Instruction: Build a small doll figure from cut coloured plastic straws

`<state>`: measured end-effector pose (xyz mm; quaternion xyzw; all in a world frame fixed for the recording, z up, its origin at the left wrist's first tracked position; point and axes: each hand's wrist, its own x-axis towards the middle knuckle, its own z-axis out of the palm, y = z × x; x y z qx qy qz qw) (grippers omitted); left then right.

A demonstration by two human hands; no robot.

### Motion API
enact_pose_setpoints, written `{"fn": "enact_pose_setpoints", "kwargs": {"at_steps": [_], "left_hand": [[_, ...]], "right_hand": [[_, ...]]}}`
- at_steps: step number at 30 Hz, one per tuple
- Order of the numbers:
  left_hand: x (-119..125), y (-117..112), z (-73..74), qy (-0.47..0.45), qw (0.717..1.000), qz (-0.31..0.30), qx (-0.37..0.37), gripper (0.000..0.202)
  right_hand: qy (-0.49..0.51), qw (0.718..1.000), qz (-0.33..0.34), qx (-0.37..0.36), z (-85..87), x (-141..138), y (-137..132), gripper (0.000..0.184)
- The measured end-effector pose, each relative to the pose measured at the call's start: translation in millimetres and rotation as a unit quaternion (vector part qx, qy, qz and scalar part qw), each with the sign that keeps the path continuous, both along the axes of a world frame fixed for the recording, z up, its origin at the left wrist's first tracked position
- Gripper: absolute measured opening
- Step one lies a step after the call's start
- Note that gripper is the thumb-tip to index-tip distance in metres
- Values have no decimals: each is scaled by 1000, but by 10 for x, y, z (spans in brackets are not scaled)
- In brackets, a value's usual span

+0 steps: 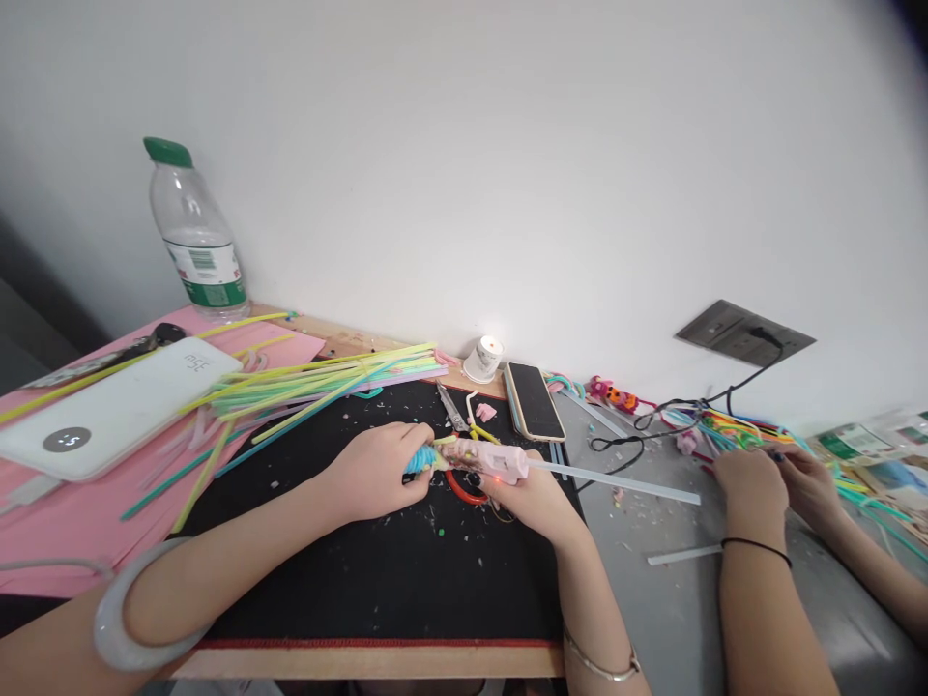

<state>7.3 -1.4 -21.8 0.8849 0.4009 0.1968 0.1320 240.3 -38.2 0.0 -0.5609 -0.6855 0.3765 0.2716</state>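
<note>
My left hand [378, 470] is closed on a small blue and yellow wrapped straw piece [427, 456] over the black mat [391, 580]. My right hand [529, 495] grips a pink glue gun [487, 462], its nozzle pointing left and touching the piece. A clear glue stick [616, 480] juts out of the gun's back to the right. A red ring [464, 488] lies on the mat under the gun. A pale bangle [134, 609] circles my left forearm.
Several coloured straws [319, 379] fan across the mat's far left. Scissors [453, 410], a lit candle [484, 358] and a phone [535, 400] sit behind. A power bank [108, 406] and bottle [194, 237] stand left. Another person's hands [768, 483] work among straws at right.
</note>
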Motion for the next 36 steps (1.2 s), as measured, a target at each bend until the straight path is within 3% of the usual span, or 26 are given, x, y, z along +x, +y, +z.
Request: {"fn": "enact_pose_setpoints", "kwargs": {"at_steps": [23,36], "left_hand": [[-3,27,13,9,999,21,-29,21],[0,31,58,-28,995,36,-94,16]], "right_hand": [[-10,999,10,-38,-3,41,-22,4],[-2,1000,1,-2,6,-3,-20,9]]}}
